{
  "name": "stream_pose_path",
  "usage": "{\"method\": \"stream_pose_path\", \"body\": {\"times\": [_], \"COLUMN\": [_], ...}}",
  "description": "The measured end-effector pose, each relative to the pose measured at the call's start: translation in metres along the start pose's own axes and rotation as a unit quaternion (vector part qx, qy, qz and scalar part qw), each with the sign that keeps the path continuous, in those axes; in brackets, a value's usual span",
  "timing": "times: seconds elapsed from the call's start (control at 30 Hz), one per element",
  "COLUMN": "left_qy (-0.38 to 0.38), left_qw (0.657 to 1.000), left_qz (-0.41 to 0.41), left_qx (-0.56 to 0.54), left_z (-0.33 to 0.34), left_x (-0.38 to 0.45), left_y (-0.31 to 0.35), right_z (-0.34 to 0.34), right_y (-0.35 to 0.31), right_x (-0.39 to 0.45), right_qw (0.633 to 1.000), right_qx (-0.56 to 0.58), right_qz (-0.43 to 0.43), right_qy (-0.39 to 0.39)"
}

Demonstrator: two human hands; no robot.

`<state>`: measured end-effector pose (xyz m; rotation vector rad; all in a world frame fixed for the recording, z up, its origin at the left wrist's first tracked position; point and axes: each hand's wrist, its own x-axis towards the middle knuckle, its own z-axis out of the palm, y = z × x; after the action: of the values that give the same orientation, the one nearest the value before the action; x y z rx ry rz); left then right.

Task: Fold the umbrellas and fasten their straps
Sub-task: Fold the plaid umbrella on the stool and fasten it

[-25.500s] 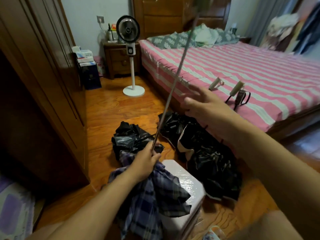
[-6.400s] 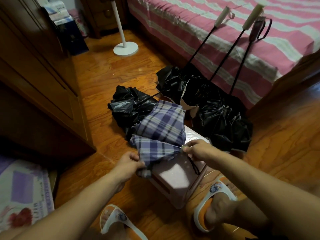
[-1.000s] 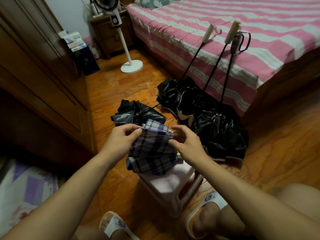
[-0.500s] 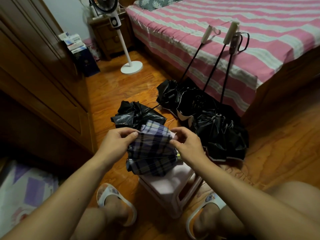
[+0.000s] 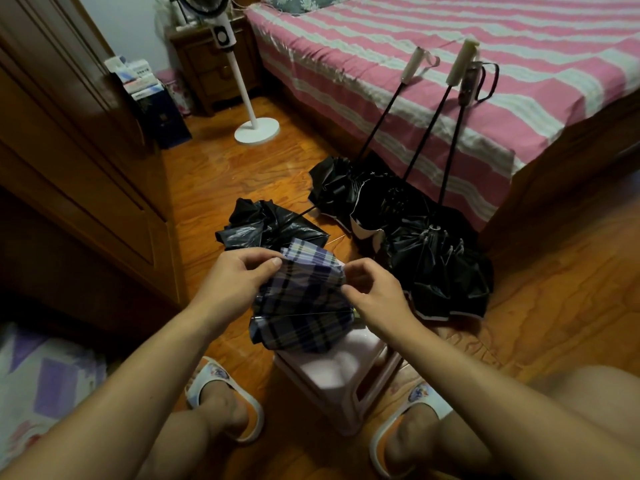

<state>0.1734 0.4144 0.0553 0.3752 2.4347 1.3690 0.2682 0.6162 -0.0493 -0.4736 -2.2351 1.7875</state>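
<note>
Both hands, left hand (image 5: 239, 282) and right hand (image 5: 374, 292), are pinching the plaid umbrella (image 5: 301, 303) at frame centre, gathering its folds; wrapping the strap probably comes next.

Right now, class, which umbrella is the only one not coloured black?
The checked purple umbrella, held in both hands over the stool; the others on the floor are black.
</note>
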Motion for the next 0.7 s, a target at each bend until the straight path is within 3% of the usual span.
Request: {"method": "stream_pose_path", "body": {"times": [0.33,0.47,0.7], "left_qy": [0.002,0.000,0.011], "left_qw": [1.000,1.000,1.000], "left_qz": [0.013,0.013,-0.004], "left_qx": [-0.002,-0.001,-0.006], "left_z": [0.003,0.004,0.002], "left_x": [0.000,-0.002,-0.004], "left_y": [0.009,0.011,0.005], "right_z": [-0.002,-0.002,0.007], "right_y": [-0.005,-0.006,-0.012], "right_x": [-0.001,-0.003,-0.011], "right_qw": [0.984,0.989,0.996], "right_qx": [0.091,0.082,0.085], "right_qz": [0.093,0.087,-0.013], "right_qy": [0.118,0.090,0.009]}}
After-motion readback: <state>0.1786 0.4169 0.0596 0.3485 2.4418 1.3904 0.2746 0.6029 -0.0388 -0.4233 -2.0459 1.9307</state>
